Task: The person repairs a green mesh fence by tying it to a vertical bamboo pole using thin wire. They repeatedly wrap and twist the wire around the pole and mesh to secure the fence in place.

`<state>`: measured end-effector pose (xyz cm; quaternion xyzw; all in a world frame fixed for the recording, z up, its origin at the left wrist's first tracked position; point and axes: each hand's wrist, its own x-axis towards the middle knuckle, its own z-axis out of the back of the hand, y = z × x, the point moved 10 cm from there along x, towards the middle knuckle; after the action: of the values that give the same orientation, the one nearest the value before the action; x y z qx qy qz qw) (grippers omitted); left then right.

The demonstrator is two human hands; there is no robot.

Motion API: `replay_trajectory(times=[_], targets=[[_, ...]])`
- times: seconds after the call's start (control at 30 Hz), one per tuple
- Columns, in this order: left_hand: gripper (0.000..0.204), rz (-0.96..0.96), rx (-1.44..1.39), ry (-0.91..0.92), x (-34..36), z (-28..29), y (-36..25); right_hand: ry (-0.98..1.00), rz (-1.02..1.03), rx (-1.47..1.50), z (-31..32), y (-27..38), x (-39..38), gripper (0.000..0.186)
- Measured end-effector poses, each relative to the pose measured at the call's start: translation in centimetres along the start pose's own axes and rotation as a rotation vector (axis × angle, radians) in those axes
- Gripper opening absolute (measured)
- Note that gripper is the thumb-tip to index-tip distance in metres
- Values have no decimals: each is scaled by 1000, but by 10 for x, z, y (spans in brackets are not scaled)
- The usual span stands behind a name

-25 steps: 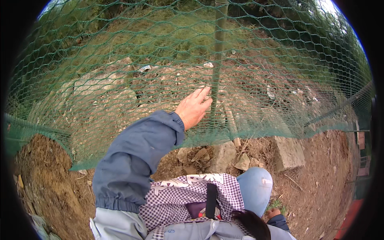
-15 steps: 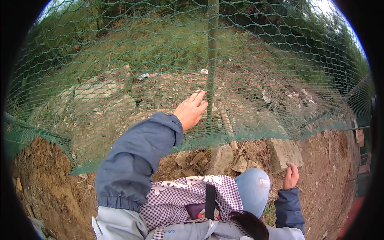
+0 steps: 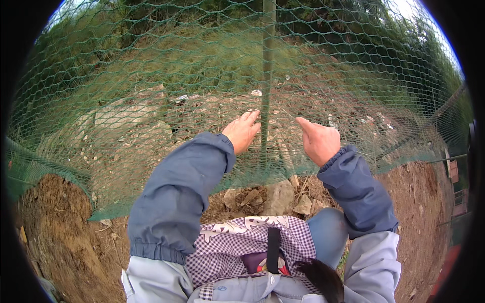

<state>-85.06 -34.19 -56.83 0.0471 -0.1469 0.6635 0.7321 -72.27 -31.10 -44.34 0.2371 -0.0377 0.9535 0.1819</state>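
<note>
Green netting hangs in front of me, with an upright greenish pole running down its middle. My left hand is at the net just left of the pole, its fingers bent and closed on the mesh, fingertips near the pole. To the right of the pole is my right hand, closed with the index finger and thumb toward the pole. A thin wire-like strand runs from its fingertips up toward the pole; its far end is hard to make out.
Behind the net lie large rocks, rubble and dry grass. The net's lower edge droops near the ground. Stones lie below it by my bent knee. A bare earth bank rises at left.
My right hand has come up from low on the right to the net beside the pole, now with the thin strand showing. The left hand has stayed nearly in place.
</note>
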Motion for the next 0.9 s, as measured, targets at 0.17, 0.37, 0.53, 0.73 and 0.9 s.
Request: replay_trajectory(times=[0.17, 0.37, 0.53, 0.73, 0.9], targets=[[40, 45, -23, -6, 2, -1, 9, 134, -56, -65, -71, -2, 37, 23], [39, 52, -196, -85, 6, 0, 14, 240, -456, 625, -150, -58, 54, 33], [34, 81, -440, -404, 6, 19, 31, 363, -323, 751, -162, -64, 68, 28], [38, 153, -340, -426, 9, 19, 34, 538, -378, 932, -161, -53, 62, 34], [42, 155, -258, -412, 10, 22, 21, 441, -406, 959, -155, -60, 69, 30]])
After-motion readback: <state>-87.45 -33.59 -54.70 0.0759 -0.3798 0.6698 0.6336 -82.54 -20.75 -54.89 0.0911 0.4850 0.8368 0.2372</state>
